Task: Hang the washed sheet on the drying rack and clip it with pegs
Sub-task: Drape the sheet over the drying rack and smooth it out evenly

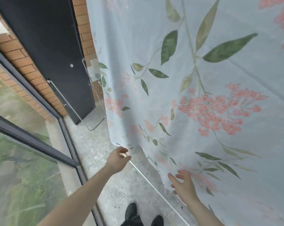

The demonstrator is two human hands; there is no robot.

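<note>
The pale blue sheet (195,82), printed with pink blossoms and green leaves, hangs draped; both hands spread, empty.

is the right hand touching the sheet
Touching. In the head view the right hand lies with spread fingers against the sheet at its lower hem, fingertips overlapping the fabric with no gap.
</note>
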